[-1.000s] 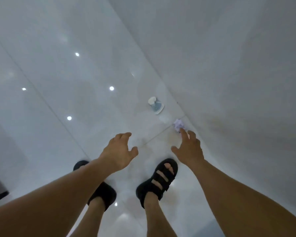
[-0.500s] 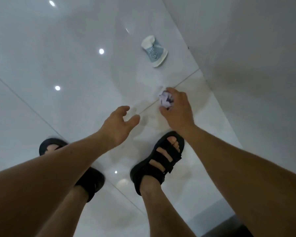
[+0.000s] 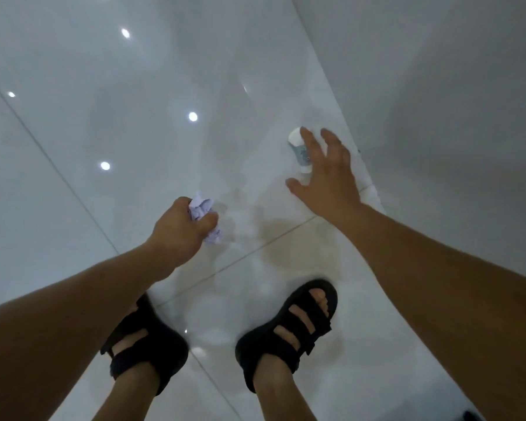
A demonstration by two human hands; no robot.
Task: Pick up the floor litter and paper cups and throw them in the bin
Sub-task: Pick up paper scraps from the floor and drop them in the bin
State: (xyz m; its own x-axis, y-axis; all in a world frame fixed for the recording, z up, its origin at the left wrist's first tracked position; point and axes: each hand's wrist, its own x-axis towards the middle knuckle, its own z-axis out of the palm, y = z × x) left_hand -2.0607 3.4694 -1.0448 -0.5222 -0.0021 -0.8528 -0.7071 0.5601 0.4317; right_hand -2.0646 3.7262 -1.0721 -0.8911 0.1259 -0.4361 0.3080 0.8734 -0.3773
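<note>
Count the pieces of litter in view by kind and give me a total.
Crumpled paper ball: 1, gripped in the left hand
Paper cup: 1, blue and white, partly hidden behind the open right hand
Total: 2

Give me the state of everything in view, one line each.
crumpled paper: gripped in the left hand
paper cup: lying on the floor, not held
left hand: curled round the crumpled paper
right hand: open, fingers spread over the paper cup
sandals: worn, on the floor
</note>
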